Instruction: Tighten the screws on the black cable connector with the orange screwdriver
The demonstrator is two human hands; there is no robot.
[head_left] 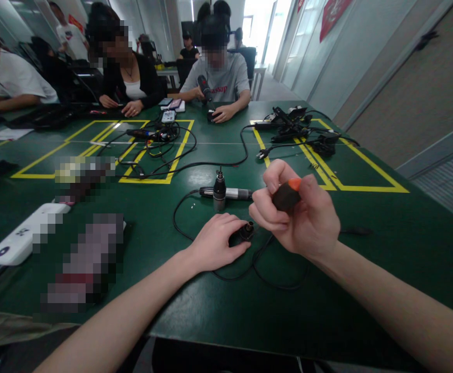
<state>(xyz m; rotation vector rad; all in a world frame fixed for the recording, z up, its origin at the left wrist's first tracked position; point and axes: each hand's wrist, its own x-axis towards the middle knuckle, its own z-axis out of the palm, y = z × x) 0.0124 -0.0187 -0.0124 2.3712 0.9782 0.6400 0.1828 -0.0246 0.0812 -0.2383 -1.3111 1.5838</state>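
My left hand (218, 241) rests on the green table, its thumb and fingers curled round a small dark cylindrical part (246, 231) with a metal collar. Raised just to the right, my right hand (300, 212) is closed on a black and orange handle (287, 195) that looks like a screwdriver's; its shaft is hidden. Beyond my left hand, a black tool head (219, 192) with a thin tip stands upright. Behind it lies a silver and black pen-shaped handpiece (232, 193), with a black cord (174, 217) leading from its left end.
A white power strip (20, 238) lies at the left near a blurred, phone-shaped object (90, 254). Tangled cables (164, 134) and black adapters (292, 124) lie farther back within yellow tape outlines (374, 190). Across the table, a person in grey (226, 77) holds a dark tool.
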